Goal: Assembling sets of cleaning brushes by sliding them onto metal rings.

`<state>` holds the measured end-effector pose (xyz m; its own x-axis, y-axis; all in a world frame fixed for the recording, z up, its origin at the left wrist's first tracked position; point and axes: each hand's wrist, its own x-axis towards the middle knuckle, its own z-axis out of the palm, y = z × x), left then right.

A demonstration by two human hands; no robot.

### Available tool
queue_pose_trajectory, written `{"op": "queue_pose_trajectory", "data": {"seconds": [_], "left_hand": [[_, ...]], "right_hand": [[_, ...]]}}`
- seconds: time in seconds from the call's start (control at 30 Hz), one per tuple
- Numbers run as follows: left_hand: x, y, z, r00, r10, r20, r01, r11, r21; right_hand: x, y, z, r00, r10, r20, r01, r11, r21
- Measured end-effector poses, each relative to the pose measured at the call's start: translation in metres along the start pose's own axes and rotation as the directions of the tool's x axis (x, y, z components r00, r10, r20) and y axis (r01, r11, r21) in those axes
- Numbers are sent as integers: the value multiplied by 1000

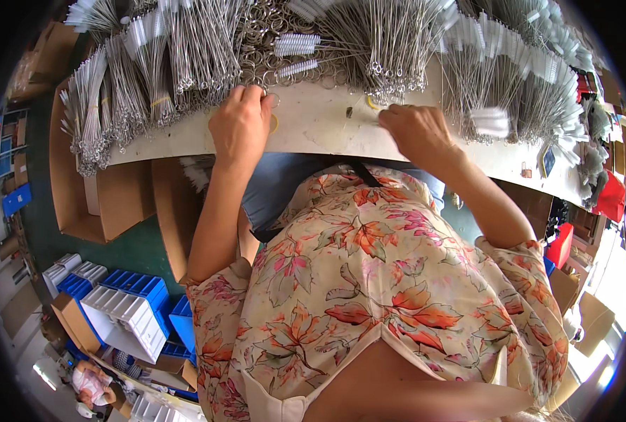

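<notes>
Cardboard box (pixel 126 200): is standing open below the near edge of the desk (pixel 313 126).

Left brush bundles (pixel 126 81): wire-stemmed, white-bristled, are lying with looped ends facing the person.

Left hand (pixel 239 125): is reaching to the near edge of the ring heap, fingers drawn narrow; whether they are gripping a ring cannot be told.

Metal rings (pixel 259 65): are lying heaped ahead of it.

Yellow band (pixel 274 124): is lying just beside that hand.

Two loose brushes (pixel 297 45): are lying on the rings.

Middle brush bundle (pixel 397 49): is lying ahead of the right hand (pixel 420 132), whose fingers are bending narrowly near a second yellow band (pixel 373 103); its hold cannot be told.

Right brush bundles (pixel 527 84): are spreading beyond.
</notes>
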<state>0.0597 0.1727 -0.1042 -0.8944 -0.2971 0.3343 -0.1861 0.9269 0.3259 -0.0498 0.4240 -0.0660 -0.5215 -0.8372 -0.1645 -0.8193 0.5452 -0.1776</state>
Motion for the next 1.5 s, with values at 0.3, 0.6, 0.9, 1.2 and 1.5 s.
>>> {"op": "queue_pose_trajectory", "data": {"seconds": [0.3,0.6,0.9,1.2,1.5], "left_hand": [[35,19,-27,937,-343,69,282,620,-732],[21,47,-36,941,50,336,326,-404,-855],[20,71,-40,968,-244,-61,-15,187,-982],[26,54,-83,996,73,-56,-78,343,-936],[24,66,-85,961,30,-274,-256,466,-847]], "right_hand": [[26,-25,-35,991,80,-105,50,513,857],[39,-51,-64,997,-30,-65,65,-17,998],[41,-66,-46,698,-37,-715,583,609,538],[44,-66,-54,572,-219,-790,649,711,272],[37,-57,-87,977,-13,-212,212,-42,976]]}}
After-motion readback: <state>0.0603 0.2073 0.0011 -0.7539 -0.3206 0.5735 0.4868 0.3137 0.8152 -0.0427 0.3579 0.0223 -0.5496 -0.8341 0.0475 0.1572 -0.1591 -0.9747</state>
